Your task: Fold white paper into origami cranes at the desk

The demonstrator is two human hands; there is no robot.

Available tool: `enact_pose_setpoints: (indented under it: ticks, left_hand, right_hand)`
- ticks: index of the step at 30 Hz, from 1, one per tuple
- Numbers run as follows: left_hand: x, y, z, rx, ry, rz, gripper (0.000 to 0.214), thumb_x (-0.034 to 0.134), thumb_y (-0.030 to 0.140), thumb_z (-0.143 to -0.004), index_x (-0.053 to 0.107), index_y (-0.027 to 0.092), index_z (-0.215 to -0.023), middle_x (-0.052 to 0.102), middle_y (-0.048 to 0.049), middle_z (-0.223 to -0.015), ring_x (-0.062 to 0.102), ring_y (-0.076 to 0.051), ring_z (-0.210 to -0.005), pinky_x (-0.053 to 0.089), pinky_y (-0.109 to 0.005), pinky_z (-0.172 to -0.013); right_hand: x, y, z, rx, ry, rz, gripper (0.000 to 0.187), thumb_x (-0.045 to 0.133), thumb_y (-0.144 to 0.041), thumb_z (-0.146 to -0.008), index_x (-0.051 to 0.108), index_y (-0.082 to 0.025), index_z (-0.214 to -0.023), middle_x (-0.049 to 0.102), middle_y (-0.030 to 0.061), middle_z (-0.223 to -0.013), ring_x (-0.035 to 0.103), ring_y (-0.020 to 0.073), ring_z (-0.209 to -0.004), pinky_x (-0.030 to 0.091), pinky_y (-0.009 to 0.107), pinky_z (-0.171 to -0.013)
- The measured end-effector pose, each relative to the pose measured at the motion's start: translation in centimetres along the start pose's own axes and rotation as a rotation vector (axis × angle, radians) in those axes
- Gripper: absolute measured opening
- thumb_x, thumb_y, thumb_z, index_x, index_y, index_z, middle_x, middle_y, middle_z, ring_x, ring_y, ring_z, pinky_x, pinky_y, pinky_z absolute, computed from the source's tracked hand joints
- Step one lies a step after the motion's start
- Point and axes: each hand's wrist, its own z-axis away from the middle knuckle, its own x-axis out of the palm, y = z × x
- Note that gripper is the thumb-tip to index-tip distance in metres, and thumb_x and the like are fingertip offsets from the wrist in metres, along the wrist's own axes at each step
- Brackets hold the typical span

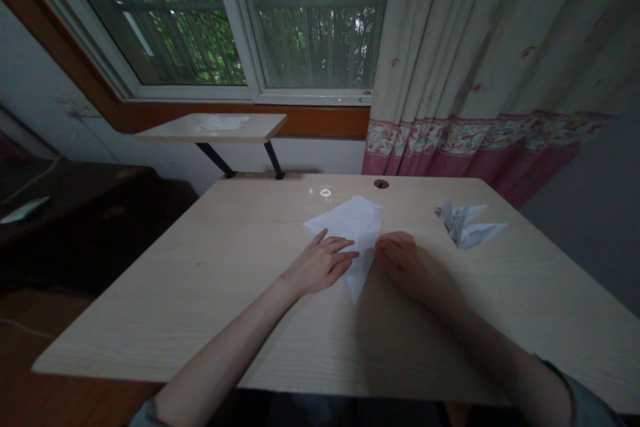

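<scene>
A white sheet of paper (pixel 357 213), folded along its right side and tapering to a point toward me, lies on the desk. My left hand (pixel 323 263) rests flat on its lower left part, fingers spread. At the paper's right edge is my right hand (pixel 400 259), its fingers curled and held together against the fold. Part of the sheet is hidden beneath my left fingers. To the right, apart from both hands, stands a folded paper figure (pixel 467 223) with pointed, wing-like parts.
The pale wooden desk (pixel 200 320) has a round cable hole (pixel 381 184) near its back edge. A small raised shelf (pixel 180 128) at the back left carries some white paper (pixel 223 123). Behind are a window and a patterned curtain (pixel 450 80); a dark table (pixel 65 207) is at left.
</scene>
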Motion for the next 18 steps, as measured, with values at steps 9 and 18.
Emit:
enact_pose_setpoints:
  ticks: [9,18]
  left_hand:
    - [-0.43,0.22,0.0,0.065,0.08,-0.042,0.032,0.042,0.038,-0.106,0.068,0.025,-0.12,0.062,-0.006,-0.139,0.058,-0.022,-0.128,0.015,-0.056,-0.123]
    - [-0.51,0.22,-0.1,0.106,0.098,0.02,0.03,0.047,0.034,-0.104,0.063,0.026,-0.127,0.064,-0.0026,-0.137,0.06,-0.02,-0.125,0.029,-0.048,-0.121]
  right_hand:
    - [0.66,0.71,0.22,-0.048,0.097,0.056,0.028,0.046,-0.019,-0.097,0.06,-0.025,-0.121,0.064,0.0112,-0.123,0.057,0.0278,-0.117,0.044,0.05,-0.102]
    - [0.75,0.72,0.34,-0.061,0.128,0.147,0.046,0.046,-0.014,-0.097,0.048,-0.032,-0.14,0.046,0.0127,-0.145,0.044,0.0302,-0.136,0.037,0.056,-0.111]
